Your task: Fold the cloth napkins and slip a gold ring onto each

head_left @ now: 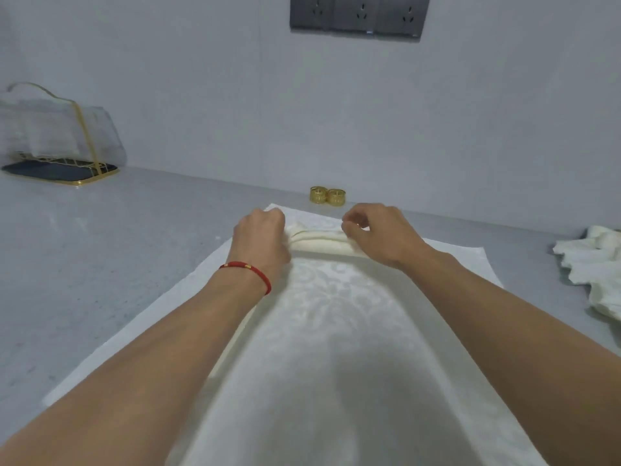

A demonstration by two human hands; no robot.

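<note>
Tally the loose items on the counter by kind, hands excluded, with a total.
Gold rings: 2, side by side at the wall, and
Cloth napkins: 2, a spread napkin being pleated and a crumpled napkin far right
Gold wire holder: 1
Total: 5

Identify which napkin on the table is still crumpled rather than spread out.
The crumpled napkin at the table's right edge, untouched. The other napkin lies flat in the middle, its far end pleated under both hands.
</note>
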